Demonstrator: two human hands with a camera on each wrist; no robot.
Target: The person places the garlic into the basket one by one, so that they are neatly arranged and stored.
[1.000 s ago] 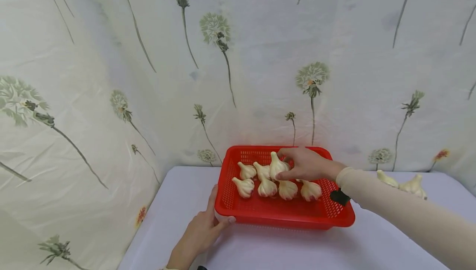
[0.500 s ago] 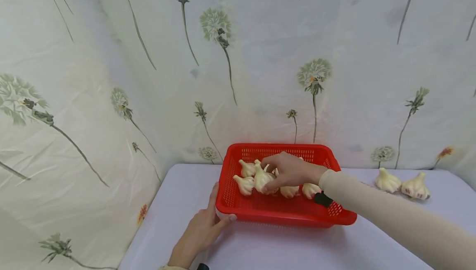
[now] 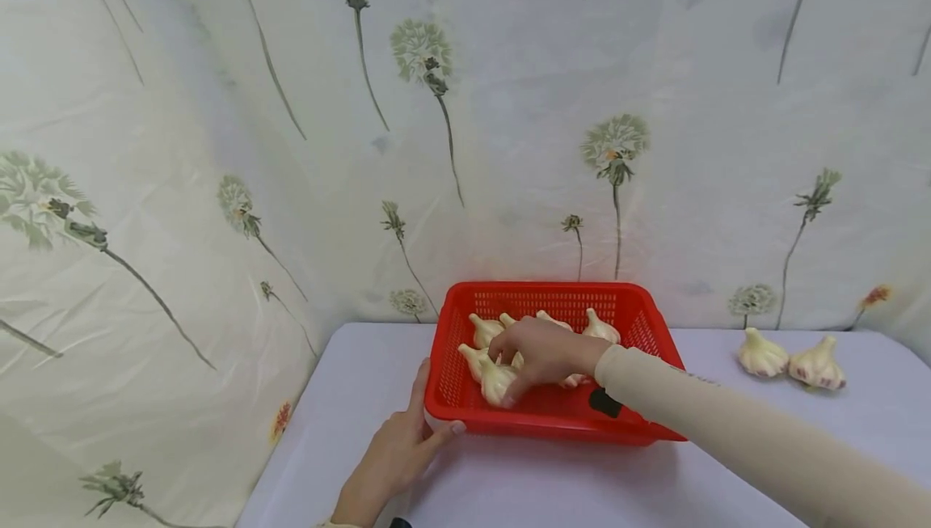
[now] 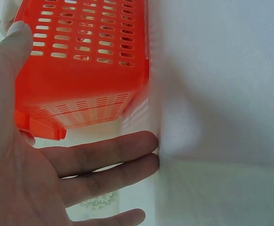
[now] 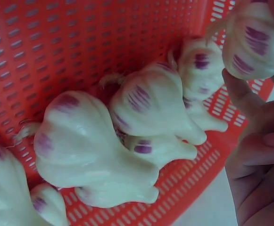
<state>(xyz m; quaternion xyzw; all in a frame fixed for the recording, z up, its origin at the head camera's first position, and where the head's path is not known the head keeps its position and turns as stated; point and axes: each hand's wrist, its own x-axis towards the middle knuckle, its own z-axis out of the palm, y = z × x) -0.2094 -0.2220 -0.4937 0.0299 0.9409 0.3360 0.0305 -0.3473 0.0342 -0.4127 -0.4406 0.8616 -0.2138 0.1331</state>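
Observation:
A red plastic basket (image 3: 553, 423) with slotted walls holds several pale garlic bulbs (image 4: 105, 43), some with purple streaks. Inside it, near the front left corner, my right hand (image 3: 549, 354) pinches one garlic bulb (image 3: 497, 383) between thumb and fingers. The right wrist view shows that held bulb (image 5: 252, 44) at upper right, apart from the row of other garlic bulbs (image 5: 80, 136). My left hand (image 3: 396, 451) lies at the basket's near left corner, thumb along the front rim and index finger along the left side. Its other fingers extend straight, below the basket's rim.
Two more garlic bulbs (image 3: 762, 354) sit on the white-covered table (image 3: 349, 382) to the right of the basket. Behind the table hangs a pale curtain (image 3: 509, 148) printed with dandelions. My right forearm crosses the basket's right side.
My right hand has carried a garlic bulb left, toward me and down inside the basket, to its front left part. The left hand stays at the basket's corner.

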